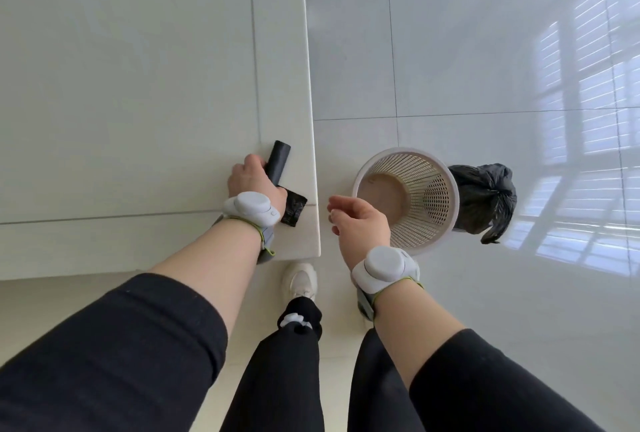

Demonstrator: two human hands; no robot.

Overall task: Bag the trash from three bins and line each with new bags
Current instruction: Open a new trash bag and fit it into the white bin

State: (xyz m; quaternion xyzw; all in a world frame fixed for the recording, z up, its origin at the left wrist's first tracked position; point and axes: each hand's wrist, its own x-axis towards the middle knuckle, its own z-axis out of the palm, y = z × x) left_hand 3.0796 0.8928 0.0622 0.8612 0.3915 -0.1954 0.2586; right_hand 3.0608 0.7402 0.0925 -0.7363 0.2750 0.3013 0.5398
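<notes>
Glossy tile floor (485, 51); smooth white desk (138, 85); perforated plastic bin (405, 201); crinkled black plastic bag (485, 199) at its three o'clock.

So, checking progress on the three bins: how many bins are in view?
1. A white mesh bin, unlined, stands on the floor beside the tied black trash bag. Any others are out of frame.

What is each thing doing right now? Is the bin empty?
Bin: upright on the floor, empty, no liner.
Trash bag: tied shut, beside the bin.
Bag roll: on the counter, gripped by the left hand.
Right hand: open, holding nothing.
</notes>
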